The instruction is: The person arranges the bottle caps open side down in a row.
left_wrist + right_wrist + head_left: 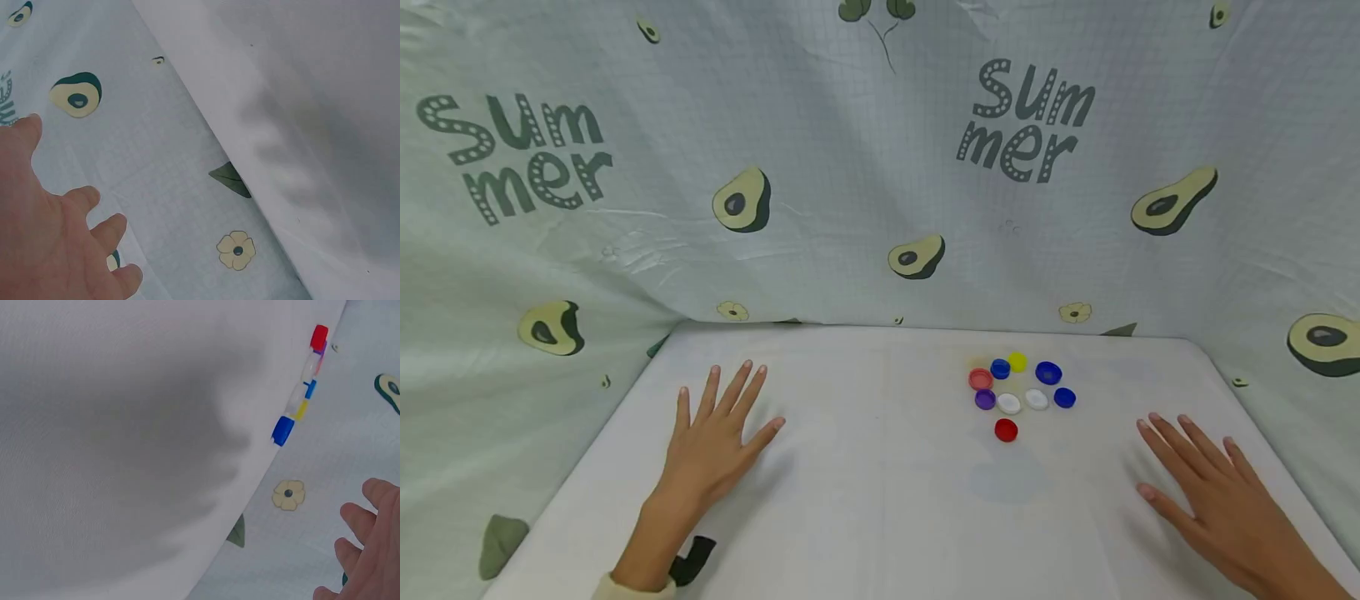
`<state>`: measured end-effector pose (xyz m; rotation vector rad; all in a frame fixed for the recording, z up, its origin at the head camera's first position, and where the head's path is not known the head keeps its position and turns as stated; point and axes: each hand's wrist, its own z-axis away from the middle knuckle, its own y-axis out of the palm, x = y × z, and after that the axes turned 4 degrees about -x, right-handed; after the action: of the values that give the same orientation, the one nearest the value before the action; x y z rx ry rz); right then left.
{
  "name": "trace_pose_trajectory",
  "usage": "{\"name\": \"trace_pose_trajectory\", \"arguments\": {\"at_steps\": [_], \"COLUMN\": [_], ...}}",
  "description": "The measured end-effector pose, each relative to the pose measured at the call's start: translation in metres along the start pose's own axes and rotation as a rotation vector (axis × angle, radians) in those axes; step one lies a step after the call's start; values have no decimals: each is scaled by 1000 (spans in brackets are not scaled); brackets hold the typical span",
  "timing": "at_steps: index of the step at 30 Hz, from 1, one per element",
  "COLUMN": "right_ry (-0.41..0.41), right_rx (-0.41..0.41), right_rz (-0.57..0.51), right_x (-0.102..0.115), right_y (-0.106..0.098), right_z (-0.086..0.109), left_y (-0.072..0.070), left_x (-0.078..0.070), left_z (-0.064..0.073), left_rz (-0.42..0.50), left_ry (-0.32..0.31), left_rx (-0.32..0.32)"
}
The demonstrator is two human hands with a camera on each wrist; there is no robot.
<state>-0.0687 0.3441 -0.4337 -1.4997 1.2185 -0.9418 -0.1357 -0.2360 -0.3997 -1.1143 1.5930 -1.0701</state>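
left hand (711,457) and right hand (1225,510) hover over the surface (880,500), fingers (750,396) spread, gripping nothing; the coloured caps (1008,403) cluster between them, nearer the right; handling seems not yet begun, and picking one calls for a pinch

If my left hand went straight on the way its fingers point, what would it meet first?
Your left hand would probably meet the avocado-print cloth behind the white table; nothing else shows in its line, though its height is hard to judge.
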Motion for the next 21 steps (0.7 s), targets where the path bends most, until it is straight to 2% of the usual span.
{"name": "trace_pose_trajectory", "arguments": {"at_steps": [6,9,12,17,21], "right_ry": [-32,-38,-50,-66,-66], "right_rx": [-12,-9,-8,9,69], "right_rz": [-21,-33,-49,-79,-112], "right_x": [7,8,10,13,18], "right_y": [3,3,4,3,3], "right_z": [-5,-5,-8,-14,-21], "left_y": [6,12,18,25,35], "left_x": [-16,-28,-42,-65,-81], "left_z": [-12,-19,-26,-35,-37], "left_rz": [18,60,130,297,448], "left_ry": [51,82,109,143,125], "left_rx": [-7,-5,-1,9,84]}}
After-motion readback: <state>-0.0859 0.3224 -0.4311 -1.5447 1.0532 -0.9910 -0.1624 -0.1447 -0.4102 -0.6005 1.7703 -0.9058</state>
